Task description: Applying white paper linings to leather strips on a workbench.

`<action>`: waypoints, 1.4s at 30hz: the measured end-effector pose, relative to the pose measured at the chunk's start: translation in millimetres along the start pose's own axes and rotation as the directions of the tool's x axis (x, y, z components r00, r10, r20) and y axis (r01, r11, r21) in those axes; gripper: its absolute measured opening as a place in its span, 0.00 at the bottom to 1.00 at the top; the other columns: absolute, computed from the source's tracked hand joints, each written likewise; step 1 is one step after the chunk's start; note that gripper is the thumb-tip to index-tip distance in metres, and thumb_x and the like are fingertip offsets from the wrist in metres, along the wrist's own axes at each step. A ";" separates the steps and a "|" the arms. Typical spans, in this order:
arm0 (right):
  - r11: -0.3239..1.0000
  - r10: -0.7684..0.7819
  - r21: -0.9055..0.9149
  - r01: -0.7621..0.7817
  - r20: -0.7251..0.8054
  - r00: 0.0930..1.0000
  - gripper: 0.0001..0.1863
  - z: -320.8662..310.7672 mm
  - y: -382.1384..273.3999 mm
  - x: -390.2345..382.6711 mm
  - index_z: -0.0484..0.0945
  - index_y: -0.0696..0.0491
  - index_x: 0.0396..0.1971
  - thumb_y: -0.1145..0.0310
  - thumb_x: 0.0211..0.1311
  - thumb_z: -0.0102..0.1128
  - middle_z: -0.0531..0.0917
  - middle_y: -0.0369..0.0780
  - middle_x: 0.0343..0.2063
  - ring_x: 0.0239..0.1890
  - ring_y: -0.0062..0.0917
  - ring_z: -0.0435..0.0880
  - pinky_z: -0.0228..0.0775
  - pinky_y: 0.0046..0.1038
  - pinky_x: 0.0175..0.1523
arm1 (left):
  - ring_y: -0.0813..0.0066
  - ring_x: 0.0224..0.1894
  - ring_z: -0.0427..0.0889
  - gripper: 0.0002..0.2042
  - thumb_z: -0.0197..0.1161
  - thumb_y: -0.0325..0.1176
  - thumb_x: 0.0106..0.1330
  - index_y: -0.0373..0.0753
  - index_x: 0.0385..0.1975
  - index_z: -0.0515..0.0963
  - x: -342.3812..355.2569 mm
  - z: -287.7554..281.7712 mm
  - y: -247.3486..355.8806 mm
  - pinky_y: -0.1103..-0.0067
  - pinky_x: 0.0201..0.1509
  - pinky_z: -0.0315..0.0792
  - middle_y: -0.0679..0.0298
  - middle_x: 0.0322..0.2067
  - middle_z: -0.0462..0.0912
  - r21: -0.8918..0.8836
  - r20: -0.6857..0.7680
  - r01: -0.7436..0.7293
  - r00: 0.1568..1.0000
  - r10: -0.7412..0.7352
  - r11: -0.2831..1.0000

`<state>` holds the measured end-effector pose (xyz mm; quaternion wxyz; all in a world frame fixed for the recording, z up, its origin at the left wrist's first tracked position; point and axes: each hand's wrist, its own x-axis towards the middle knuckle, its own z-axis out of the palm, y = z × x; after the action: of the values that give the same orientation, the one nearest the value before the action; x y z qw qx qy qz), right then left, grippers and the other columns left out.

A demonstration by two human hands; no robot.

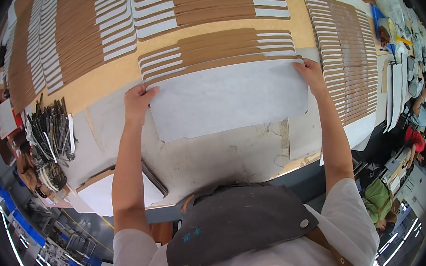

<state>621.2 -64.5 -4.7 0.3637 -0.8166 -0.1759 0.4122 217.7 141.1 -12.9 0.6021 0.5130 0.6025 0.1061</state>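
Observation:
A wide white sheet with rounded corners (228, 101) spans the middle of the worktable, held at its two far corners. My left hand (138, 100) pinches its far left corner, thumb on top. At the far right corner my right hand (312, 73) grips it the same way. Just beyond the sheet's far edge lies a short overlapping row of brown panels with white ends (220, 47). The sheet's far edge meets the nearest of these panels. Whatever lies under the sheet is hidden.
Long overlapping rows of similar panels (213, 2) fill the far side, with another row (352, 58) at right. Dark thin strips (53, 128) are bundled at left. White sheets (103, 192) lie by my left forearm. Other people (378, 199) are at the right.

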 end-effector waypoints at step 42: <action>0.890 -0.149 -0.454 0.046 -0.193 0.970 0.16 -0.4 5.8 5.4 0.79 0.58 0.28 0.59 0.51 0.62 0.80 0.40 0.20 0.23 0.23 0.77 0.69 0.23 0.33 | 0.83 0.16 0.71 0.12 0.65 0.35 0.54 0.30 0.21 0.76 -8.2 -0.9 -3.3 0.84 0.18 0.67 0.65 0.16 0.76 0.226 -0.149 -0.051 0.985 0.087 0.973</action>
<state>624.6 -65.4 -11.7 0.2044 -0.9091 -0.2649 0.2481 213.3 133.9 -10.1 0.4874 0.5876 0.6382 0.0995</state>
